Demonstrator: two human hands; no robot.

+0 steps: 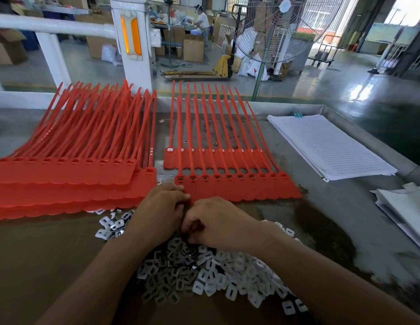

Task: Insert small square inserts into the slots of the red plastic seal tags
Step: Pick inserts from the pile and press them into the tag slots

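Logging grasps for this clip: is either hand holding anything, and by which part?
Cannot be told. The right hand curls into the white inserts, fingertips hidden; the left hand touches the red tag strip at its near corner.

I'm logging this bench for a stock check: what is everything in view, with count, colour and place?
table: one, grey, foreground
stacked tags: count unclear, red, table left
tag strips: two, red, table centre
inserts: uncountable pile, white, near edge
lined paper: one stack, white, table right
loose sheets: few, white, far right
fan: one, grey, beyond table
pallet jack: one, yellow, beyond table
left hand: one, at near strip's corner
right hand: one, fingers curled into inserts
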